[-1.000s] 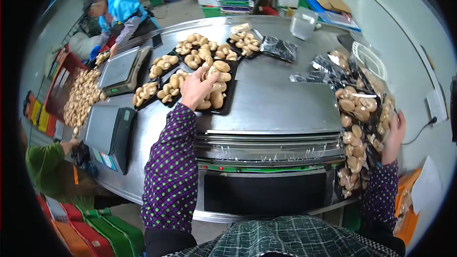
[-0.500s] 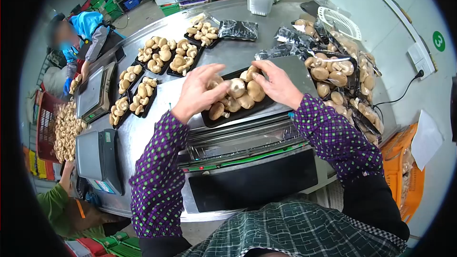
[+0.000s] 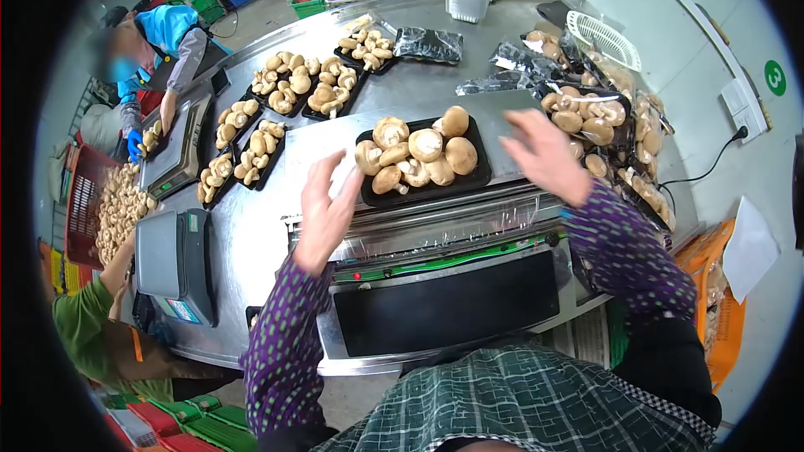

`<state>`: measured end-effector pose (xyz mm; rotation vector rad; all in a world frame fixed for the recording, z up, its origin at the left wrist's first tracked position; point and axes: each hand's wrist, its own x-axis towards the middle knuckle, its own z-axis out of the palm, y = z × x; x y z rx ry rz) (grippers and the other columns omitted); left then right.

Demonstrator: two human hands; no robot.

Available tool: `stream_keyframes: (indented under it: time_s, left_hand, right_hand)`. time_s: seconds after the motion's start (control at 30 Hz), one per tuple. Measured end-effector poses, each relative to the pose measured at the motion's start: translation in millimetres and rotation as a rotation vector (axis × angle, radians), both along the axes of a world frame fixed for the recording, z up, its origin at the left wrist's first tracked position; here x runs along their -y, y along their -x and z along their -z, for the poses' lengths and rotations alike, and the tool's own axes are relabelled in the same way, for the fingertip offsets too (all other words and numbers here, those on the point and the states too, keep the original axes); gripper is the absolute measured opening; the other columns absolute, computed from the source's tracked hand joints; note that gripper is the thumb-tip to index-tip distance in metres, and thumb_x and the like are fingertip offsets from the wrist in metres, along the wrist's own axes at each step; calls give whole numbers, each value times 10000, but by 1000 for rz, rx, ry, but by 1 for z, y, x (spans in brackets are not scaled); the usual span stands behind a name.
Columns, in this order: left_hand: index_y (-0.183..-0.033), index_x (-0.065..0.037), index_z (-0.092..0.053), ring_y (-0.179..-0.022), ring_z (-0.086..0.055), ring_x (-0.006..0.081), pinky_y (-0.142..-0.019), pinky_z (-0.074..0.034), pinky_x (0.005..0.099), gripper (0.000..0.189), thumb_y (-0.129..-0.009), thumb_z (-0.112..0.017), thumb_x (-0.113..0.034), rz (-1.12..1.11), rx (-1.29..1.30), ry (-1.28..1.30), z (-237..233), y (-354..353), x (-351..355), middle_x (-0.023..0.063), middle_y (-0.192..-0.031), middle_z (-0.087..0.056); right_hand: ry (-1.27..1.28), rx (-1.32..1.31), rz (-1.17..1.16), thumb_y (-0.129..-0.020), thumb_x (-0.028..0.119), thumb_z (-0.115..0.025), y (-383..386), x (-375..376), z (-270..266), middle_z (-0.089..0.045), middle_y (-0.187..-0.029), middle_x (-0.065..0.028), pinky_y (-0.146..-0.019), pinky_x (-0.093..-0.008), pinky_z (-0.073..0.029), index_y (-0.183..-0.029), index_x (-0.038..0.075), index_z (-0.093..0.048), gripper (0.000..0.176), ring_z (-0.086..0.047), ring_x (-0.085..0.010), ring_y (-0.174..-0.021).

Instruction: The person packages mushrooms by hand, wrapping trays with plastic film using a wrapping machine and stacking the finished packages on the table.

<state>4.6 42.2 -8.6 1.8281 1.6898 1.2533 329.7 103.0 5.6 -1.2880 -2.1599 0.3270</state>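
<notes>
A black tray (image 3: pixel 486 169) filled with brown-capped mushrooms (image 3: pixel 425 144) rests on the metal plate behind the wrapping machine (image 3: pixel 435 234). Just left of the tray is my left hand (image 3: pixel 325 216), its fingers apart and holding nothing. On the other side, my right hand (image 3: pixel 546 155) hovers off the tray's right edge, also open, with fingers spread and slightly blurred. The mushrooms sit in a loose pile with caps and stems showing; no film covers them. A black flat panel (image 3: pixel 448 305) lies in front of the machine's rollers.
Wrapped mushroom packs (image 3: pixel 586 113) are heaped at the right by a white basket (image 3: pixel 603 40). Unwrapped trays of mushrooms (image 3: pixel 333 88) stand at the back left. Scales (image 3: pixel 172 259), a red crate (image 3: pixel 88 197) and two co-workers are on the left.
Both hands have let go of the mushrooms and drawn apart, the left toward me, the right outward. The view has shifted slightly. At the left, a co-worker still handles a tray by the scale.
</notes>
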Motion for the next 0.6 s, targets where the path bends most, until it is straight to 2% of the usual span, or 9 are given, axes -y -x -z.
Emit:
stream_keyframes:
  time_s: [0.1,0.17,0.23,0.3,0.4,0.47,0.5,0.57,0.6]
  left_hand:
    - [-737,5,-660,-640,-623,303,-628,-482,377,307,-774,-651,-299,-195,-479,334,-25,20,60,171,-661,-622]
    - [-675,-16,-658,-590,-613,299,-594,-478,381,313,-766,-654,-315,-164,-619,366,-15,22,73,157,-588,-597]
    - [-612,-36,-656,-539,-604,295,-561,-474,385,329,-758,-656,-331,-130,-764,386,-7,21,72,143,-516,-572]
    - [-571,-41,-635,-542,-605,292,-530,-467,372,366,-749,-654,-360,-71,-691,531,-3,10,57,150,-479,-542]
    - [-574,-29,-601,-480,-559,252,-481,-434,331,336,-778,-636,-293,-16,-355,542,-6,14,58,150,-476,-529]
    - [-581,-26,-533,-420,-481,185,-441,-400,300,349,-826,-589,-268,6,138,727,-15,20,78,91,-446,-466]
    - [-586,-28,-487,-378,-422,142,-410,-379,290,363,-855,-551,-262,9,436,878,-38,20,100,47,-431,-408]
    - [-579,-87,-410,-355,-362,130,-380,-344,264,354,-890,-492,-234,90,971,931,-69,11,120,27,-431,-378]
    - [-596,-85,-406,-338,-343,140,-367,-351,275,342,-901,-462,-230,214,1028,615,-89,4,111,38,-437,-384]
  right_hand:
    - [270,213,117,-813,266,-631,-46,45,-23,-551,-563,-142,-513,-375,-435,-690,11,-629,283,-545,-287,-505]
    - [250,237,148,-803,344,-622,-51,58,-14,-553,-537,-159,-513,-385,-438,-626,7,-633,382,-558,-301,-503]
    - [497,518,135,-787,423,-605,-41,58,-16,-558,-528,-177,-534,-397,-452,-581,-8,-633,479,-572,-317,-515]
    - [561,334,79,-772,419,-602,-35,51,6,-568,-565,-207,-550,-412,-457,-633,-29,-649,472,-578,-336,-534]
    - [559,149,27,-829,328,-571,-33,53,15,-579,-544,-133,-492,-322,-438,-679,-24,-633,388,-555,-208,-473]
    - [1130,-439,75,-855,235,-547,-42,74,-14,-587,-584,-79,-411,-255,-395,-669,16,-566,288,-536,-141,-443]
    - [1178,-489,-17,-896,194,-480,-44,94,-35,-540,-578,-15,-382,-188,-342,-674,67,-491,256,-484,-67,-429]
    - [1373,-931,26,-903,217,-443,-38,120,-60,-549,-568,-102,-372,-215,-375,-672,39,-490,296,-471,-123,-385]
    - [1273,-989,-74,-902,278,-472,-35,109,-80,-534,-564,-136,-383,-227,-395,-694,23,-487,330,-478,-159,-393]
